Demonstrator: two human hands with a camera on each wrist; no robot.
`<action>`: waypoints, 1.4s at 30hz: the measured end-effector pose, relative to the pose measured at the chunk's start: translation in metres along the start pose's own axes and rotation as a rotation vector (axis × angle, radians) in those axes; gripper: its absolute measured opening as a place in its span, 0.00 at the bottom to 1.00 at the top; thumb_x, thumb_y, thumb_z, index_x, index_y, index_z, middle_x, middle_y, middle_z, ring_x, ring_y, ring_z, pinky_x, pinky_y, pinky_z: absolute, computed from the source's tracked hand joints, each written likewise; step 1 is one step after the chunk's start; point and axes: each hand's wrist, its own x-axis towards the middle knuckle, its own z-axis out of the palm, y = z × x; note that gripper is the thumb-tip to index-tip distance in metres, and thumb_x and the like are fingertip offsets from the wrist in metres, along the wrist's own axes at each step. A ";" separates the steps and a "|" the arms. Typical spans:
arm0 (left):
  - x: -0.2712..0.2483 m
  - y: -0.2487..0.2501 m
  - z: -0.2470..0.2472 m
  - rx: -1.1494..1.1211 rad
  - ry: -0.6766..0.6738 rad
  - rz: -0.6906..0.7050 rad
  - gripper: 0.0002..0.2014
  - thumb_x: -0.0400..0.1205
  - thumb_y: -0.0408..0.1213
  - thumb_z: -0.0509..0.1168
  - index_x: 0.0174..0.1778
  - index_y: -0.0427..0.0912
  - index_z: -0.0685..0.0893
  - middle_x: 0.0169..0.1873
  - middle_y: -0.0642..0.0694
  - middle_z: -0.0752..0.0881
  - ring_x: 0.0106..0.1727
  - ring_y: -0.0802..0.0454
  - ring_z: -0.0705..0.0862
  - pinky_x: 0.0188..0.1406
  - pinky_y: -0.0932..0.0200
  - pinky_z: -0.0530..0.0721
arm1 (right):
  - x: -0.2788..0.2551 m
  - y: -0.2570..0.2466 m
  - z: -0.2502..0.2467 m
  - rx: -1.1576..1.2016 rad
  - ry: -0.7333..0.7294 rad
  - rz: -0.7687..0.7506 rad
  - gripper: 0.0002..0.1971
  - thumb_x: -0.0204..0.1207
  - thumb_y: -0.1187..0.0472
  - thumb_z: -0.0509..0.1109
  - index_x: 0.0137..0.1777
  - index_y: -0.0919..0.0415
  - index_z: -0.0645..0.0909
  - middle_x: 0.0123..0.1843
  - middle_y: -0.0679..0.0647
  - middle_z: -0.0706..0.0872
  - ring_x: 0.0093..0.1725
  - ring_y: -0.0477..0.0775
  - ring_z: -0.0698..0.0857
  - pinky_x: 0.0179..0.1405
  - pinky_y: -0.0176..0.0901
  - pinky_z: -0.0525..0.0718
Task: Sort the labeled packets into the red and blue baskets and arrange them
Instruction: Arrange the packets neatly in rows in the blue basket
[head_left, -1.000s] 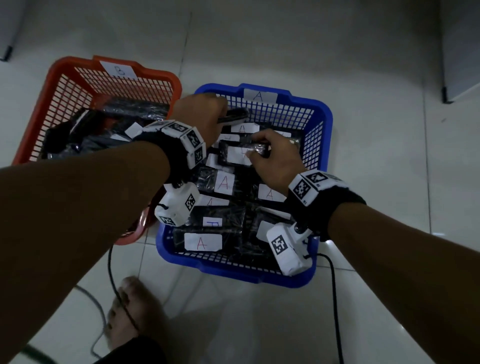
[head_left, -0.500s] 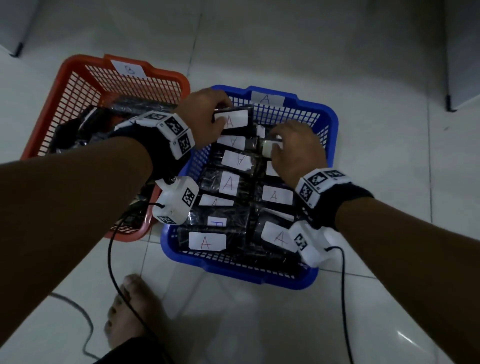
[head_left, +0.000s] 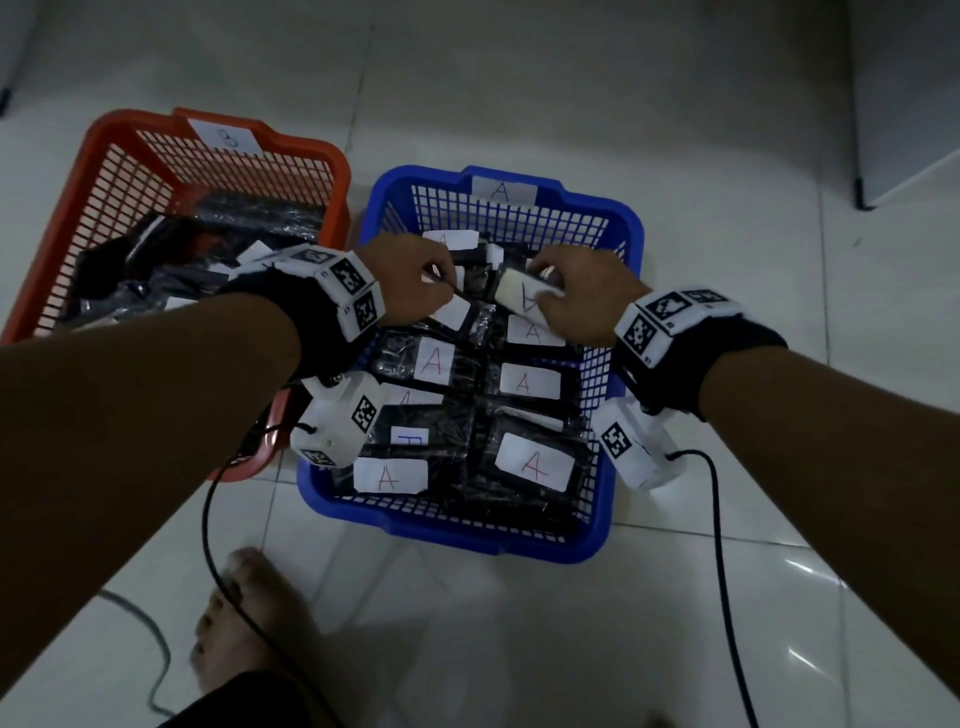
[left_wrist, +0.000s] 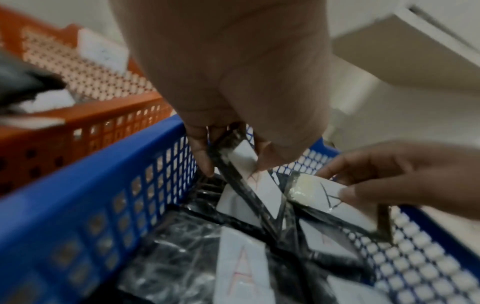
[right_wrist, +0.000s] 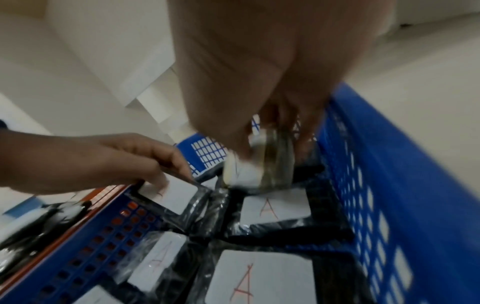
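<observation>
A blue basket (head_left: 621, 332) tagged A holds several black packets with white A labels (head_left: 434, 361). One packet near the front left bears a small blue-lettered label (head_left: 410, 436). My left hand (head_left: 415, 283) pinches the edge of a labeled packet (left_wrist: 241, 158) at the basket's back left. My right hand (head_left: 576, 293) grips another A packet (head_left: 522, 296), tilted up off the pile at the back right. The red basket (head_left: 62, 208) tagged B stands to the left with dark packets (head_left: 156, 270) inside.
Both baskets stand side by side on a pale tiled floor. A bare foot (head_left: 244, 618) and black cables (head_left: 208, 514) lie in front of them. A white cabinet corner (head_left: 904, 130) stands at the far right.
Both hands have dropped lower into the blue basket's back rows. The left hand lowered its packet onto the pile, and the right hand lifted an A packet on edge.
</observation>
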 end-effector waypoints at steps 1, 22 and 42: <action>-0.001 0.000 0.000 0.051 -0.004 0.003 0.10 0.83 0.39 0.63 0.58 0.44 0.85 0.49 0.49 0.82 0.48 0.48 0.80 0.48 0.60 0.76 | -0.003 -0.001 0.000 -0.014 -0.064 0.010 0.16 0.81 0.60 0.65 0.68 0.58 0.78 0.60 0.59 0.85 0.56 0.60 0.85 0.53 0.45 0.83; 0.067 0.011 -0.011 0.434 0.035 0.047 0.23 0.76 0.48 0.72 0.66 0.46 0.82 0.54 0.40 0.87 0.51 0.39 0.85 0.44 0.54 0.80 | 0.011 0.001 0.007 -0.132 -0.076 0.019 0.12 0.77 0.58 0.67 0.52 0.63 0.88 0.48 0.60 0.89 0.46 0.60 0.87 0.47 0.51 0.89; 0.063 -0.014 -0.002 0.242 0.048 0.101 0.29 0.67 0.47 0.79 0.62 0.44 0.81 0.59 0.40 0.78 0.58 0.41 0.80 0.51 0.52 0.80 | 0.064 -0.019 0.021 -0.422 0.092 -0.095 0.17 0.78 0.57 0.70 0.63 0.63 0.83 0.62 0.62 0.81 0.62 0.65 0.80 0.56 0.54 0.82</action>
